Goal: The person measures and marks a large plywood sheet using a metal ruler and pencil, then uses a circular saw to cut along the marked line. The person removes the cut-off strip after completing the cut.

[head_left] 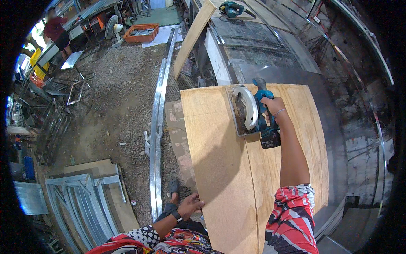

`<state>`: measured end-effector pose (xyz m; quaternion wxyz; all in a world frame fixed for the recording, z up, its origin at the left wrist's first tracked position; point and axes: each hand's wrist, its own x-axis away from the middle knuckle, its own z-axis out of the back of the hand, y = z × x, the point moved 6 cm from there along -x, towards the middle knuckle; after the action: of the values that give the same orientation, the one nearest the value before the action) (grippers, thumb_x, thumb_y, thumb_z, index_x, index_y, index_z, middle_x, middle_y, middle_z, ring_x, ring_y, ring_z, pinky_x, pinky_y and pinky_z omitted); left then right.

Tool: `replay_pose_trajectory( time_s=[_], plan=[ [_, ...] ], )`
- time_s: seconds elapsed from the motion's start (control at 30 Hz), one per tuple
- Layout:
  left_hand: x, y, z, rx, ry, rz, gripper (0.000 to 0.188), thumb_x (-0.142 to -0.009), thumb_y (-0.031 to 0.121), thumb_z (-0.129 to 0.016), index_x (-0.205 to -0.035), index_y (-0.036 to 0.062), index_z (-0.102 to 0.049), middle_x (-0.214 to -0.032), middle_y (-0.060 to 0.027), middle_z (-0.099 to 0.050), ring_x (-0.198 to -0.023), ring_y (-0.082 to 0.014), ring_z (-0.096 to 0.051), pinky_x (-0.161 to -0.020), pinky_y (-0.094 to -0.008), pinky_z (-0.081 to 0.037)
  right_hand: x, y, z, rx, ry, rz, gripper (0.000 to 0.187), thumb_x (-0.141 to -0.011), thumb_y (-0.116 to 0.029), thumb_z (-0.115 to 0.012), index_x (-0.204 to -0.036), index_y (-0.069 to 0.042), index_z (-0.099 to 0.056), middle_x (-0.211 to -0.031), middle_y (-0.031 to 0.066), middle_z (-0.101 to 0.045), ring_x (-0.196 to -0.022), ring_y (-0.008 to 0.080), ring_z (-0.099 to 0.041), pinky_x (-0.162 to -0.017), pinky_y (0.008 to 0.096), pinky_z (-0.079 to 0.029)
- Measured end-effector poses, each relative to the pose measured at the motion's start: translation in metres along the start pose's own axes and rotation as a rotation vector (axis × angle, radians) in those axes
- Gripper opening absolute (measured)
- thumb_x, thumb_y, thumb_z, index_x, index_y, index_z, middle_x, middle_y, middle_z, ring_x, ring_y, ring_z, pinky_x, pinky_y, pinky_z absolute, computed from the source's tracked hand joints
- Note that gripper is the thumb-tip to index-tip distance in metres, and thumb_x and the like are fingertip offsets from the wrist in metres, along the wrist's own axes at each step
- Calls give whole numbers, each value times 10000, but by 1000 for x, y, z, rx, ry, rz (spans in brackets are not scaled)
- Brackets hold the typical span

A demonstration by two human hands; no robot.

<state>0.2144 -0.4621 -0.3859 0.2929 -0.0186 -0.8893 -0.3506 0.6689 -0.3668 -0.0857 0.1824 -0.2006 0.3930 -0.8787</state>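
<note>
A large plywood sheet (215,169) lies on the work table in front of me. My right hand (274,108) is closed round the handle of a teal and black cordless circular saw (263,122). The saw rests on the plywood close to its far edge, its pale blade guard facing left. From the saw's base a thin dark line, like a cut, runs back toward me along the sheet. At the plywood's near left edge, my left hand (191,206) has its fingers curled against the rim; the underside of its grip is hidden.
A second teal power tool (231,8) sits farther back on the table. A wooden board (192,38) leans at the table's left side. Long metal bars (159,127) lie on the gravel, with metal frames (82,207) nearby. Far left, another person (57,31) stands near a bench.
</note>
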Motion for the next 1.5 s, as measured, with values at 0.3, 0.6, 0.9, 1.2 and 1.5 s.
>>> replay_pose_trajectory(
  time_s=[0.3,0.6,0.9,1.2,1.5],
  plan=[
    [3,1,-2,-70,27,-14,460,-1011,152,-668,-1433,67,-505,-1269,-26,-657,-1088,-145,-681,-883,-313,-574,-6,0,-1,26,1,39,266,-807,-264,-732,-747,-35,-611,-577,92,-564,-403,208,-531,-376,385,-423],
    [8,11,-9,-89,-3,-120,480,-1012,118,-657,-1449,20,-484,-1338,-80,-622,-1179,-169,-637,-960,-336,-550,-8,2,0,5,7,32,280,-811,-273,-745,-738,-39,-610,-572,96,-575,-399,211,-537,-373,380,-417],
    [11,13,-9,-149,38,-67,496,-1009,110,-660,-1458,5,-476,-1356,-91,-622,-1197,-178,-627,-970,-338,-543,-7,-2,1,39,14,40,357,-797,-306,-747,-758,41,-670,-617,143,-643,-465,252,-616,-441,412,-487],
    [20,24,-16,-229,64,-15,534,-1013,103,-652,-1496,12,-443,-1356,-96,-628,-1149,-178,-655,-932,-320,-564,-7,-3,1,1,14,47,349,-778,-299,-752,-730,38,-673,-598,133,-642,-466,242,-620,-424,402,-470],
    [7,0,-17,-210,44,-121,584,-1011,101,-650,-1531,30,-393,-1343,-86,-633,-1133,-168,-651,-896,-320,-577,-19,11,9,50,28,52,385,-757,-319,-756,-779,62,-706,-652,151,-674,-501,259,-636,-499,400,-502]
  ],
)
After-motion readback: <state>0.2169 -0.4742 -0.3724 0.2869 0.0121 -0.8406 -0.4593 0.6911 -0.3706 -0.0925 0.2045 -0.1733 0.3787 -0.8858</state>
